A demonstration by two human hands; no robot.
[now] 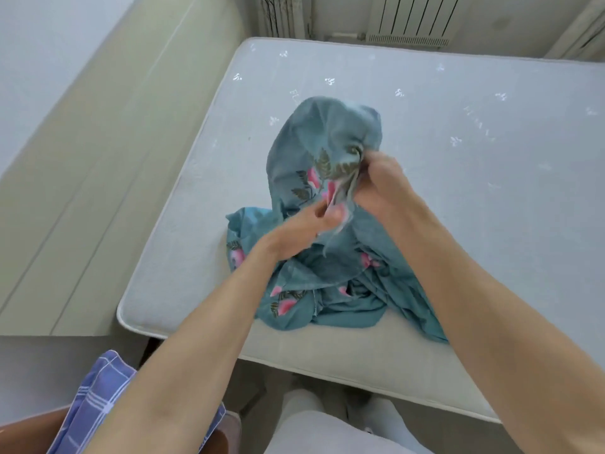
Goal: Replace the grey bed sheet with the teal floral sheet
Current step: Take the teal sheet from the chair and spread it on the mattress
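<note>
— Bare mattress (425, 132), pale with small white sprig marks, fills the room's middle. Radiator (412, 18) on the far wall, cream panel (108, 152) along the left side. No grey sheet anywhere on the bed that I can see.

— So the strip-off part looks done?

— Judging by the uncovered mattress, yes. Where the grey sheet ended up, can't tell. Blue checked fabric (98, 398) sits low at the near left, but that isn't grey.

— And the teal floral sheet (311, 178)?

— Bunched in a heap near the foot edge of the mattress, part of it lifted into a peak. Not spread at all.

— Hands?

— Both in the bundle, close together. Right hand (381, 185) has its fingers curled round a gathered fold at the top of the peak. Left hand (301, 231) pinches a strip of the cloth just below, thumb against fingers. Looks like a hunt for an edge or corner.

— What's left, then?

— Most of the second half, I'd say: find a corner, shake the sheet open, lay it across, tuck it round. Crumpled as it is, sorting out which edge is which may take a moment.
</note>
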